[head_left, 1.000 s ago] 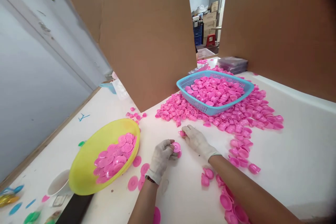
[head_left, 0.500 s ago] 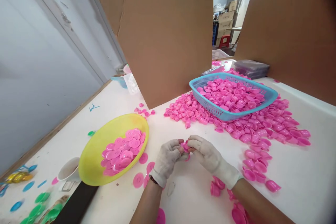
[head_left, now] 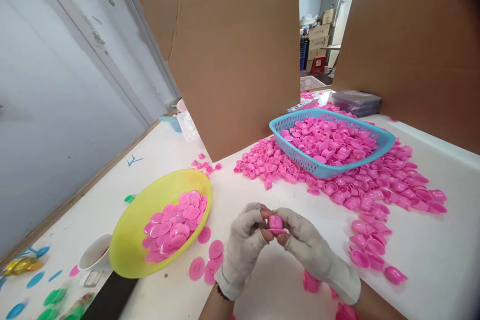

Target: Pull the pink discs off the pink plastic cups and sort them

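Some open table (head_left: 232, 192) is offered between the rims of basket (head_left: 303, 162) and bowl (head_left: 129, 235), and nearer, in left hand (head_left: 243, 245) and right hand (head_left: 315, 250), fingers clamped on both pieces, a cup (head_left: 275, 222) is held against a disc (head_left: 276, 231), steady, level pressure seemingly being called for.

Small pink cup (head_left: 276, 222) atop round pink saucer (head_left: 277, 231), both above white table (head_left: 279, 285).

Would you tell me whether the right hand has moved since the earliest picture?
Yes. Judged against the blue basket, the right hand has moved away from it, toward the person, and now meets the left hand.
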The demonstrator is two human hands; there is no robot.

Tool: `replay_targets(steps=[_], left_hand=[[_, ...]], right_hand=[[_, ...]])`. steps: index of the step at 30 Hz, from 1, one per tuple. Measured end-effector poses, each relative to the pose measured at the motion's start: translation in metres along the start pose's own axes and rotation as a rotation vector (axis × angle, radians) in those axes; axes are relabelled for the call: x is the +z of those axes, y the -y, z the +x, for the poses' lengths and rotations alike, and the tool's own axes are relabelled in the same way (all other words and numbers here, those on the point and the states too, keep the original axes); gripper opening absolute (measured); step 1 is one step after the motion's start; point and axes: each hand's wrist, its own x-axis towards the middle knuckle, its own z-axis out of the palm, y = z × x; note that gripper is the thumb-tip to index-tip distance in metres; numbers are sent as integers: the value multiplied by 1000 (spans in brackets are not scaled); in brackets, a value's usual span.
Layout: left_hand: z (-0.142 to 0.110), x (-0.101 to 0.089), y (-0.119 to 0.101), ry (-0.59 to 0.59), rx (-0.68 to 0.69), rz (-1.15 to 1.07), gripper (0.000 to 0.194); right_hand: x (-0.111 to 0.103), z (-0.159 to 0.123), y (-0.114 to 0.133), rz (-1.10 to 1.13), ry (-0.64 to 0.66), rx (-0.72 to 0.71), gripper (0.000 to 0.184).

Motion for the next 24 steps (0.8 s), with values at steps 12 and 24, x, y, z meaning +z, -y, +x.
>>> replay_targets(steps=[12,24], left_hand=[[-13,1,-26,11,237,254,30],[-14,9,-36,-33,387,319,27]], right_hand=[[-10,-12,20,-208,60,-310,37],[-5,-13,26,-233,29,-334,18]])
